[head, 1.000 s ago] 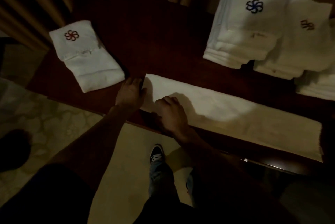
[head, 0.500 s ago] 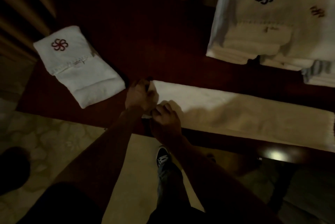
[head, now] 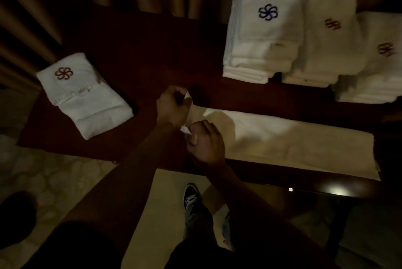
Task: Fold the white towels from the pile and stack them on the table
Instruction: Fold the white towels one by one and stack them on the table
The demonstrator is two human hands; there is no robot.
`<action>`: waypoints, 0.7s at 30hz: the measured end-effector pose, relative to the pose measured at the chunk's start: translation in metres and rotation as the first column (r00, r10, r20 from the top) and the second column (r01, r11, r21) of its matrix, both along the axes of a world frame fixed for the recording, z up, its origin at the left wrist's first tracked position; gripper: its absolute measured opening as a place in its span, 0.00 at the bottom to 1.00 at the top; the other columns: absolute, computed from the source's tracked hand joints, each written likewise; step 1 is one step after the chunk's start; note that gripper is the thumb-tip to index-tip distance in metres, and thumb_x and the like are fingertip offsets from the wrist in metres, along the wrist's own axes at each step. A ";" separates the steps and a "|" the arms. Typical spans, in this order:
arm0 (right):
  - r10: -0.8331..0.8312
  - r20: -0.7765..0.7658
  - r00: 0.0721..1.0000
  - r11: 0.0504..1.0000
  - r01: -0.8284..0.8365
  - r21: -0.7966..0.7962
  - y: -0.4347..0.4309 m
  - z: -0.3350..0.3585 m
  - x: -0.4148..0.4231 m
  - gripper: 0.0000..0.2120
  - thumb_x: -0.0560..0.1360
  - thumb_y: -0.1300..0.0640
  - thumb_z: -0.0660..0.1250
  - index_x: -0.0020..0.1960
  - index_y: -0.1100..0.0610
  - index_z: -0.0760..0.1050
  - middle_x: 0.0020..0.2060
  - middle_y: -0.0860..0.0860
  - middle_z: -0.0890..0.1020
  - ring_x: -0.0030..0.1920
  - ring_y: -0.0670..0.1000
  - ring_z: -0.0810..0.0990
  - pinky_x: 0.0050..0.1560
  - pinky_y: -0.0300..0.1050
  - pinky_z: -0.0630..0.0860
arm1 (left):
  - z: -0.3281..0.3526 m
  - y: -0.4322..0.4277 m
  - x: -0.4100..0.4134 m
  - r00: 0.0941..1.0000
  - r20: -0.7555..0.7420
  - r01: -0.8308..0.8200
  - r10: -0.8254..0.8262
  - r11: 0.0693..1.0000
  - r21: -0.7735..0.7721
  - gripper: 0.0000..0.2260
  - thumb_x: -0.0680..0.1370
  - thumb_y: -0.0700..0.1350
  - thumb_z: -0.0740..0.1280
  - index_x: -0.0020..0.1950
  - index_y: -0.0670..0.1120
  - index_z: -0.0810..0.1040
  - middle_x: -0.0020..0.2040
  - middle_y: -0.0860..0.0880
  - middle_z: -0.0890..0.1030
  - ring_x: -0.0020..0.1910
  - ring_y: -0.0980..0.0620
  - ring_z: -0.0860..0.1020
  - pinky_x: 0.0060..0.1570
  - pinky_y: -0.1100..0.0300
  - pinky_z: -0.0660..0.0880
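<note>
Towel [head: 293, 138] lay stretched along the desk [head: 152, 51]; left grip [head: 171, 105] and right grip [head: 204, 140] each pinched a corner of its end, seemingly to fold it over.

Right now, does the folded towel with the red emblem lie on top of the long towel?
No, the folded towel with the red emblem lies apart on the table, left of the long towel.
</note>
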State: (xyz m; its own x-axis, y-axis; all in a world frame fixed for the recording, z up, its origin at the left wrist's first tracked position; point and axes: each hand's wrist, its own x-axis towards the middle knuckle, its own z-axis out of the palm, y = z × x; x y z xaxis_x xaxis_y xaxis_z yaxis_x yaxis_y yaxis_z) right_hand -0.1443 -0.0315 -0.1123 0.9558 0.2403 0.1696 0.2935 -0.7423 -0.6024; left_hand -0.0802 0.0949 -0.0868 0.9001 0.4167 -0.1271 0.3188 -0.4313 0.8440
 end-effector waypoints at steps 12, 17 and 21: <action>-0.373 0.050 0.926 0.911 0.356 0.206 -0.172 0.033 0.001 0.08 0.74 0.52 0.69 0.42 0.56 0.76 0.38 0.50 0.77 0.35 0.50 0.76 0.33 0.46 0.74 | 0.037 -0.194 0.016 0.986 0.135 0.111 -0.095 0.987 -0.114 0.04 0.76 0.41 0.71 0.49 0.46 0.79 0.43 0.58 0.80 0.41 0.63 0.78 0.42 0.74 0.72; -0.495 0.012 0.869 0.860 0.488 0.150 -0.246 0.017 -0.015 0.06 0.74 0.54 0.72 0.43 0.56 0.77 0.38 0.50 0.78 0.34 0.49 0.75 0.34 0.38 0.66 | 0.021 -0.267 0.012 0.972 0.121 0.213 -0.201 0.973 -0.092 0.07 0.74 0.37 0.72 0.49 0.44 0.77 0.41 0.57 0.79 0.41 0.65 0.78 0.44 0.72 0.74; -0.505 -0.136 0.852 0.846 0.520 0.120 -0.284 0.005 -0.029 0.08 0.75 0.52 0.72 0.45 0.56 0.77 0.41 0.50 0.80 0.36 0.49 0.78 0.36 0.38 0.65 | 0.000 -0.309 0.005 0.950 0.075 0.307 -0.302 0.950 -0.055 0.07 0.74 0.37 0.72 0.49 0.44 0.76 0.45 0.51 0.81 0.45 0.59 0.79 0.47 0.66 0.75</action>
State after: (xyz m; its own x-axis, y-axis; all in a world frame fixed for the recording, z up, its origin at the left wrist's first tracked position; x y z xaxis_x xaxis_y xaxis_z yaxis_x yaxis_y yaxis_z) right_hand -0.1731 -0.3160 -0.1076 0.9489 -0.3086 0.0655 -0.1685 -0.6715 -0.7216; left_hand -0.0747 -0.2145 -0.0867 0.9900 0.1143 -0.0823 0.1249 -0.4427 0.8879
